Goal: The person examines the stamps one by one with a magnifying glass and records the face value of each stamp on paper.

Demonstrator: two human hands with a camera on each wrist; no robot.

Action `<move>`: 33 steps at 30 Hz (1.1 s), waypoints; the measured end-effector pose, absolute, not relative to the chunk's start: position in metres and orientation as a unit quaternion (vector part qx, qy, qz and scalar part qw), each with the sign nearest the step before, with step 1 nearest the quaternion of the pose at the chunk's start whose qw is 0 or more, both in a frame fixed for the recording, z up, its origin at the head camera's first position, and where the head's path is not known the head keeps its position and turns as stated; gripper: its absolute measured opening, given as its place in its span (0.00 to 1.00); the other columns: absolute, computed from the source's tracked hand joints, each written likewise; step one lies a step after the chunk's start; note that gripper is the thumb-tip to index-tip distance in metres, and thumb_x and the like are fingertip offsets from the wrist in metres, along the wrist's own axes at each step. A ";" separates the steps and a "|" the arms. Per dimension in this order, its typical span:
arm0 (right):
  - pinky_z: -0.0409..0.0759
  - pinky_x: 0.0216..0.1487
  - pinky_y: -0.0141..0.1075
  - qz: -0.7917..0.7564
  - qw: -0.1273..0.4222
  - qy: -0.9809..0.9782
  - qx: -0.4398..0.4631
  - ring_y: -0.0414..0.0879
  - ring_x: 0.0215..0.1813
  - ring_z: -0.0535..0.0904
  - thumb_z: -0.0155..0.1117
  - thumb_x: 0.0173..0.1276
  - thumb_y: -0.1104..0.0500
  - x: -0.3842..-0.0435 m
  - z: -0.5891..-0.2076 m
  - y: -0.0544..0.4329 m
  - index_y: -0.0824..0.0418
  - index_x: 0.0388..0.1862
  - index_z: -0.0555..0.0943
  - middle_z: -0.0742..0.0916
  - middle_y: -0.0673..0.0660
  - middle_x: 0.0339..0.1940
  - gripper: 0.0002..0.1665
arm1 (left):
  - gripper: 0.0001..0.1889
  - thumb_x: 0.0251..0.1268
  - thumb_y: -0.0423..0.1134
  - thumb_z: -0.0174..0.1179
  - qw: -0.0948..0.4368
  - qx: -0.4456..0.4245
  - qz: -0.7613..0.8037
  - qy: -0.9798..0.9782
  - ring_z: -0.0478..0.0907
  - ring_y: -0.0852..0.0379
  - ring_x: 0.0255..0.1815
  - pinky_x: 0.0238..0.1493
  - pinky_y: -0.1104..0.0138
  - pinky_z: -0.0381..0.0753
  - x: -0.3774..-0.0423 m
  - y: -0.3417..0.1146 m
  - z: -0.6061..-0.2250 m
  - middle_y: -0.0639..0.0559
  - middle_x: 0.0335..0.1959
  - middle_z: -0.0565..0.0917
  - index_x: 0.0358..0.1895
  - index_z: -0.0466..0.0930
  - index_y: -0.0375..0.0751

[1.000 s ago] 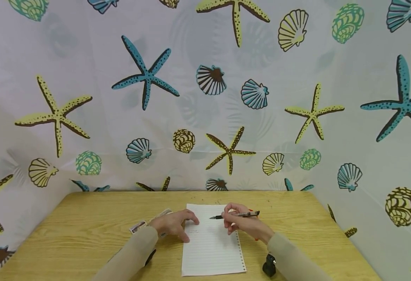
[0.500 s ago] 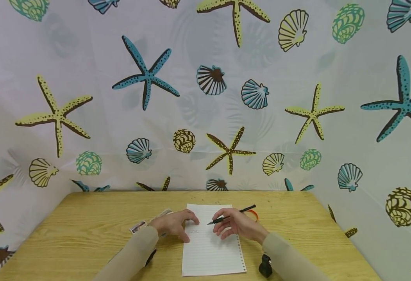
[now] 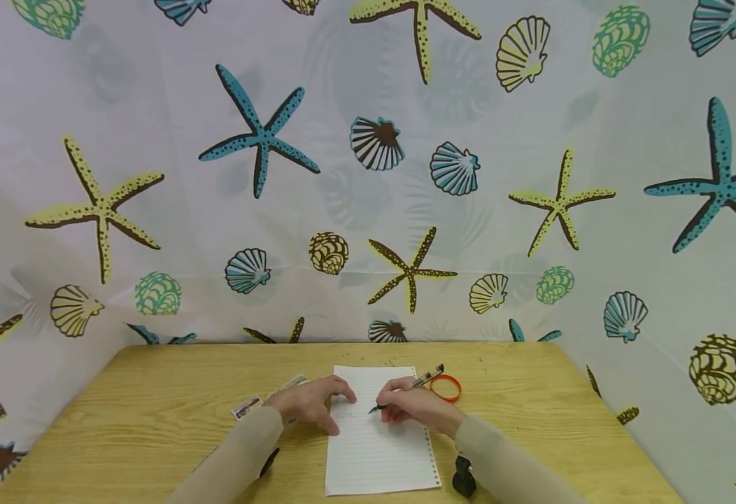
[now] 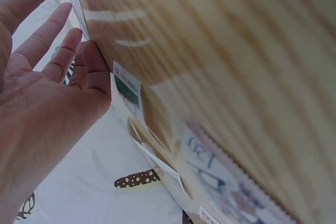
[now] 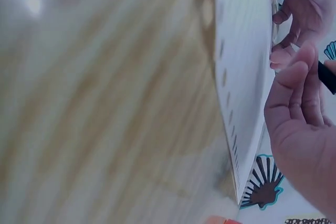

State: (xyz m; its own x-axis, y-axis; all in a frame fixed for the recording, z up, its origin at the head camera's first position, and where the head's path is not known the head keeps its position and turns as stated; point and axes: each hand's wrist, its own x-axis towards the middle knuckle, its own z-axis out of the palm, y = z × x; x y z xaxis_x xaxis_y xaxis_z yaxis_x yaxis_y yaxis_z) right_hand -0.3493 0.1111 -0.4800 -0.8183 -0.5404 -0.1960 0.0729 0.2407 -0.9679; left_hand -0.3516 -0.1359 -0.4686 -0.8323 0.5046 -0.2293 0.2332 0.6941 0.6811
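- Leftward and nearer the person, the right hand [image 3: 415,404] has shifted since the earlier frames, baring the whole red ring [image 3: 459,389]; the left hand's place looks unchanged.
- Fingers curled, the right hand pinches a black-tipped pen [image 3: 427,378] over the paper; whether the tip touches, I cannot tell.
- Thumb and fingers apart, the left hand [image 3: 313,400] grips nothing, resting at the paper's left edge.
- Lined paper [image 3: 374,462] lies flat between them on the wooden table [image 3: 173,392].
- Stamps [image 3: 247,407] lie beside the left wrist; the red ring, just right of the paper.
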 end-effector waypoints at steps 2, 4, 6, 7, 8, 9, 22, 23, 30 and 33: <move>0.79 0.31 0.30 -0.586 0.239 0.758 -0.157 0.39 0.26 0.79 0.58 0.70 0.60 -0.350 -0.480 0.108 0.61 0.33 0.78 0.85 0.51 0.23 0.07 | 0.27 0.45 0.29 0.76 0.202 0.209 0.330 0.898 0.56 0.41 0.76 0.73 0.44 0.57 -0.352 -0.136 -0.468 0.45 0.72 0.65 0.52 0.81 0.52; 0.79 0.30 0.30 -0.583 0.224 0.766 -0.152 0.39 0.26 0.80 0.61 0.68 0.61 -0.351 -0.481 0.105 0.61 0.31 0.79 0.86 0.51 0.23 0.06 | 0.27 0.45 0.29 0.76 0.202 0.211 0.330 0.897 0.58 0.42 0.75 0.73 0.44 0.58 -0.352 -0.135 -0.468 0.46 0.71 0.66 0.52 0.81 0.52; 0.80 0.30 0.30 -0.582 0.211 0.772 -0.147 0.40 0.26 0.80 0.63 0.67 0.61 -0.352 -0.482 0.104 0.61 0.30 0.79 0.86 0.51 0.23 0.06 | 0.28 0.45 0.29 0.76 0.204 0.211 0.332 0.897 0.59 0.42 0.74 0.73 0.44 0.58 -0.351 -0.135 -0.468 0.46 0.71 0.66 0.52 0.81 0.52; 0.80 0.30 0.30 -0.581 0.206 0.774 -0.145 0.40 0.26 0.80 0.64 0.66 0.61 -0.352 -0.482 0.103 0.62 0.30 0.79 0.86 0.52 0.23 0.06 | 0.27 0.45 0.30 0.76 0.205 0.211 0.332 0.896 0.58 0.42 0.75 0.73 0.44 0.58 -0.351 -0.135 -0.468 0.46 0.72 0.66 0.52 0.81 0.52; 0.81 0.31 0.30 -0.582 0.204 0.774 -0.141 0.40 0.26 0.81 0.65 0.65 0.62 -0.353 -0.483 0.102 0.62 0.30 0.79 0.87 0.52 0.23 0.05 | 0.27 0.45 0.30 0.76 0.205 0.210 0.332 0.896 0.58 0.41 0.75 0.73 0.43 0.57 -0.351 -0.135 -0.468 0.45 0.72 0.65 0.52 0.81 0.52; 0.81 0.31 0.30 -0.581 0.201 0.776 -0.138 0.40 0.26 0.81 0.66 0.65 0.62 -0.354 -0.483 0.102 0.62 0.30 0.79 0.87 0.52 0.24 0.05 | 0.27 0.45 0.30 0.76 0.207 0.209 0.333 0.896 0.57 0.41 0.76 0.73 0.43 0.56 -0.351 -0.135 -0.469 0.45 0.73 0.65 0.52 0.81 0.52; 0.83 0.32 0.32 -0.560 0.201 0.794 -0.128 0.40 0.28 0.83 0.70 0.61 0.65 -0.359 -0.485 0.097 0.62 0.30 0.81 0.88 0.52 0.25 0.05 | 0.28 0.47 0.30 0.75 0.219 0.195 0.342 0.893 0.47 0.39 0.80 0.75 0.42 0.51 -0.352 -0.136 -0.468 0.43 0.76 0.60 0.53 0.80 0.52; 0.83 0.33 0.32 -0.559 0.201 0.794 -0.129 0.40 0.28 0.83 0.70 0.61 0.65 -0.359 -0.485 0.097 0.62 0.30 0.81 0.88 0.52 0.25 0.05 | 0.28 0.47 0.29 0.75 0.220 0.195 0.343 0.892 0.47 0.39 0.79 0.75 0.42 0.51 -0.352 -0.136 -0.468 0.43 0.76 0.60 0.53 0.80 0.52; 0.85 0.35 0.34 -0.553 0.193 0.800 -0.132 0.40 0.29 0.83 0.70 0.62 0.64 -0.359 -0.485 0.095 0.64 0.32 0.81 0.88 0.53 0.26 0.06 | 0.27 0.47 0.29 0.75 0.223 0.193 0.353 0.888 0.45 0.39 0.80 0.75 0.41 0.50 -0.353 -0.136 -0.470 0.43 0.76 0.60 0.53 0.80 0.52; 0.85 0.36 0.34 -0.548 0.184 0.806 -0.127 0.40 0.29 0.83 0.70 0.62 0.64 -0.360 -0.485 0.093 0.64 0.32 0.81 0.88 0.52 0.26 0.05 | 0.28 0.47 0.29 0.75 0.224 0.191 0.352 0.888 0.45 0.39 0.80 0.75 0.41 0.50 -0.354 -0.137 -0.470 0.43 0.77 0.59 0.53 0.80 0.53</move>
